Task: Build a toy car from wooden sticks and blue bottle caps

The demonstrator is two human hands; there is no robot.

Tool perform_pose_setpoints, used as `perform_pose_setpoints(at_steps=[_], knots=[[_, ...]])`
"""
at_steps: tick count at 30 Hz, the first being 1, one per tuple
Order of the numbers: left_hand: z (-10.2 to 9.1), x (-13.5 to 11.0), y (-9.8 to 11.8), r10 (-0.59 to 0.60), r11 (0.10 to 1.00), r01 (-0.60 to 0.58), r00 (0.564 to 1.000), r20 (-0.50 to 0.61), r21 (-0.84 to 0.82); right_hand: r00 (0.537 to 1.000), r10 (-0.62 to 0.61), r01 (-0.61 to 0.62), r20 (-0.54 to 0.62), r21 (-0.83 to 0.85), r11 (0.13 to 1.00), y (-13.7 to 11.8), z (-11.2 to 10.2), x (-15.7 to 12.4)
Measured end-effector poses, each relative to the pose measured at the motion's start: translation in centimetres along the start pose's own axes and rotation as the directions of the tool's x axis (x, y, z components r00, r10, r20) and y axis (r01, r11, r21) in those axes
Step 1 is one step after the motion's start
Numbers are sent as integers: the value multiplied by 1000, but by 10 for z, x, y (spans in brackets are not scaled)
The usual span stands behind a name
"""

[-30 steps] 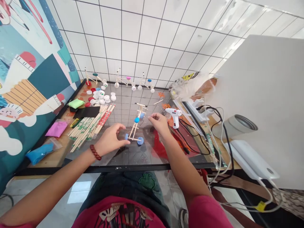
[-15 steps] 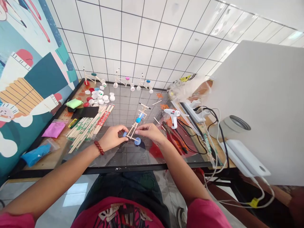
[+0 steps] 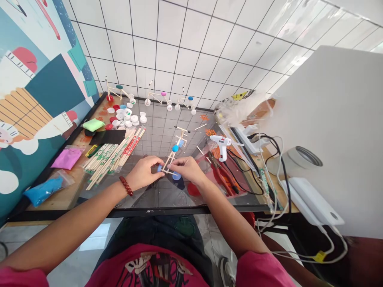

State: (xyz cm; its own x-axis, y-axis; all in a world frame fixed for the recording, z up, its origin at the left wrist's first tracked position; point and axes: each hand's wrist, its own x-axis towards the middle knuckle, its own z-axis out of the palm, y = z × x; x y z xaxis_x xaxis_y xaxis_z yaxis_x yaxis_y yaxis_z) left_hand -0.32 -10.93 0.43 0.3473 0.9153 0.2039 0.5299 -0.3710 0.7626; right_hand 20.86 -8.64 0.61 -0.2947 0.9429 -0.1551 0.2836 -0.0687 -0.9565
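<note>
A small tricycle model (image 3: pixel 171 158) made of wooden sticks stands on the dark glossy tabletop between my hands. It has a round blue seat (image 3: pixel 175 148), a crossbar with dark tips at the far end, and light-blue bottle-cap wheels, one being the right rear wheel (image 3: pixel 176 175). My left hand (image 3: pixel 146 172), with a red bead bracelet at its wrist, pinches the near left corner by the left rear wheel (image 3: pixel 159 168). My right hand (image 3: pixel 186 167) is closed, thumb and forefinger on the frame sticks near the rear axle; its fingers partly cover the axle.
Bundled wooden sticks (image 3: pixel 115 157), loose bottle caps (image 3: pixel 127 116) and clay packets (image 3: pixel 67 158) lie left. Several finished tricycles stand along the back edge, including a pink-seated tricycle (image 3: pixel 158 98). At right are a white glue gun (image 3: pixel 222 145), red-handled pliers (image 3: pixel 224 175) and cables.
My right hand has shifted left along the sticks, closer to the rear axle and my left hand. The tricycle has turned slightly. The camera view has shifted a little.
</note>
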Motion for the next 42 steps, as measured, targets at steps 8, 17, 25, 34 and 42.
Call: perform_pose_setpoints(at_steps=[8,17,25,34,42], knots=[[0,0,0,-6,1000,6,1000,-4,13,1000,6,-6,-1,-22,1000,-1,-3,0],[1,-1,-1,18,999,-17,999,-35,27,999,-39,36,-30,-97,995,4,-6,1],[2,-2,-3,31,999,-28,998,-63,39,1000,-26,25,-17,-72,997,0,-4,-1],[1,-4,-1,-6,999,8,999,-50,53,994,-89,97,61,-141,985,2,-27,-20],[3,-2,-4,1,998,4,997,-72,65,954,-300,284,9,-356,890,11,-15,-40]])
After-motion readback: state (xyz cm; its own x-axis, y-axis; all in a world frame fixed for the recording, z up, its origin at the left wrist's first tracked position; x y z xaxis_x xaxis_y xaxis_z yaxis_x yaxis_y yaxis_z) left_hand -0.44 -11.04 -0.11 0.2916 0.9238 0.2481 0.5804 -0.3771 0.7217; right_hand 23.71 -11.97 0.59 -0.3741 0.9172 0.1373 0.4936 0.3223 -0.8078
